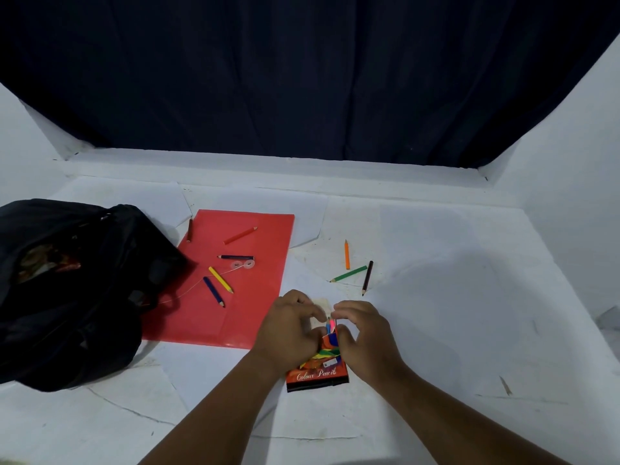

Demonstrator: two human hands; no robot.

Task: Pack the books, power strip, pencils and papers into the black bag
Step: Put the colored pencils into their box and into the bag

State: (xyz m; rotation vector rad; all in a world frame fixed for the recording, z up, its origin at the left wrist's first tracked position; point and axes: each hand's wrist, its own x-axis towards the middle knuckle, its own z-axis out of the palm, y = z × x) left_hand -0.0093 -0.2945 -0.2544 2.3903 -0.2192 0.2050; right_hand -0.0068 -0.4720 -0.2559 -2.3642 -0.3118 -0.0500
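Both hands curl their fingers around a pencil box [318, 374] near the table's front: the left hand [288, 330] grips its left side, the right hand [364, 333] its right, with pencil tips poking from the open top. Loose pencils lie on the red folder [265, 280] and further right, and the black bag [67, 290] sits open at the left.

The white surface [453, 297] carries a black bag [67, 290] at left, a red folder [248, 297] beside it, three loose pencils [347, 254] farther right, and a pencil box [318, 375] near.
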